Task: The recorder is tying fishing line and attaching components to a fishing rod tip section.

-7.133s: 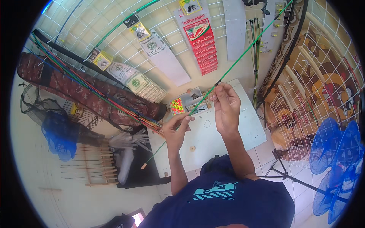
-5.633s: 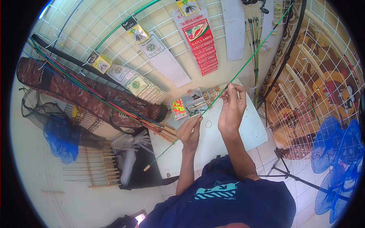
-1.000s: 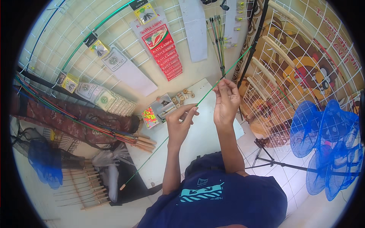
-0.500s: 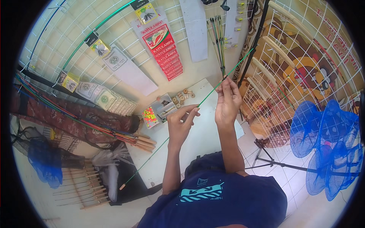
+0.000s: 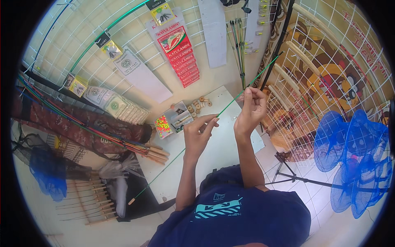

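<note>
A thin green fishing rod (image 5: 258,76) runs slantwise across the view, from a small pale butt at the lower left to its tip at the upper right. My left hand (image 5: 199,133) pinches the rod near its middle, above the white table (image 5: 224,150). Farther up the rod, my right hand (image 5: 250,111) is closed with thumb and fingertips on it. Whether those fingertips also hold something small, I cannot tell. Behind the right hand, several slim float sticks (image 5: 237,49) stand upright against the wall.
On the table's far side are a compartment box (image 5: 181,117), bright beads (image 5: 163,125) and cork pieces (image 5: 198,104). Rods with wooden handles (image 5: 154,152) lie at left. Blue nets (image 5: 349,152) hang at right beside a black tripod (image 5: 293,178). Packets (image 5: 177,45) hang on the wall grid.
My right hand has shifted slightly right and down, still at the rod. The left hand has moved a little right, and the rod's tip has moved slightly right too.
</note>
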`<state>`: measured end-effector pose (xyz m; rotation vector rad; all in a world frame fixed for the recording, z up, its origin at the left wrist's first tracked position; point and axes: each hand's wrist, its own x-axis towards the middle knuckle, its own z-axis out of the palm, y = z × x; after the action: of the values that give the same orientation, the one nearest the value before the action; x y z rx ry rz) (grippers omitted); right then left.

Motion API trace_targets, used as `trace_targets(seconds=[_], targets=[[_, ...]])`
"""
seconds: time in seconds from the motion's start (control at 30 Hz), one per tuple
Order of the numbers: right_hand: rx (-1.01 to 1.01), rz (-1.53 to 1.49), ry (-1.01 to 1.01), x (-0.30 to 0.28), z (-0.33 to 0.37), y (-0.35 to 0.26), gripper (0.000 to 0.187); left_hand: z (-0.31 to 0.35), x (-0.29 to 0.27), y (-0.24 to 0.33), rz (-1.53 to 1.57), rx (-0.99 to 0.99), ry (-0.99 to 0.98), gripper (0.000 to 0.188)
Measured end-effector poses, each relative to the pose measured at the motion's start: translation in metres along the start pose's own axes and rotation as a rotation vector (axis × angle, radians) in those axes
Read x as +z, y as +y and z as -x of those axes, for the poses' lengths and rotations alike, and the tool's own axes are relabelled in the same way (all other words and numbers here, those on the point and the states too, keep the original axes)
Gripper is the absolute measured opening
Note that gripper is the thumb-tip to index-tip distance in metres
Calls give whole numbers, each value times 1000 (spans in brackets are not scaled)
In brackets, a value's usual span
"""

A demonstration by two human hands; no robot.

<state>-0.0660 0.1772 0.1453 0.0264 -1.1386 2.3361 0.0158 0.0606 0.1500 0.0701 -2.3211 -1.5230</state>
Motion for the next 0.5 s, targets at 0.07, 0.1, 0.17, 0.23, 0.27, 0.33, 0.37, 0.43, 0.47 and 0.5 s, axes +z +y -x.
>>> trace_targets(seconds=[0.07, 0.1, 0.17, 0.23, 0.27, 0.33, 0.37, 0.43, 0.47, 0.5], targets=[[-100, 149, 10, 0, -1, -2, 10, 0, 1, 1, -21, 15, -9, 15], [-102, 151, 11, -1, -2, -1, 10, -1, 2, 1, -19, 16, -11, 15], [-229, 328, -20, -3, -4, 2, 9, 0, 1, 0, -44, 11, -7, 16], [-243, 368, -41, -8, -8, 4, 9, 0, 2, -1, -42, 10, -2, 16], [-229, 396, -66, -10, -10, 4, 9, 0, 2, -2, -38, 10, 0, 15], [-169, 357, -84, -8, -11, 0, 10, 0, 3, -2, -41, 9, 3, 15], [-169, 357, -84, -8, -12, 0, 10, 0, 3, -2, -45, 7, 7, 15], [21, 125, -141, -11, -16, 0, 10, 0, 3, -2, -45, 9, 9, 15], [107, 28, -148, -12, -16, 1, 11, 0, 4, -2, -45, 11, 11, 16], [107, 29, -148, -13, -16, 2, 11, 0, 4, -2, -45, 13, 13, 16]])
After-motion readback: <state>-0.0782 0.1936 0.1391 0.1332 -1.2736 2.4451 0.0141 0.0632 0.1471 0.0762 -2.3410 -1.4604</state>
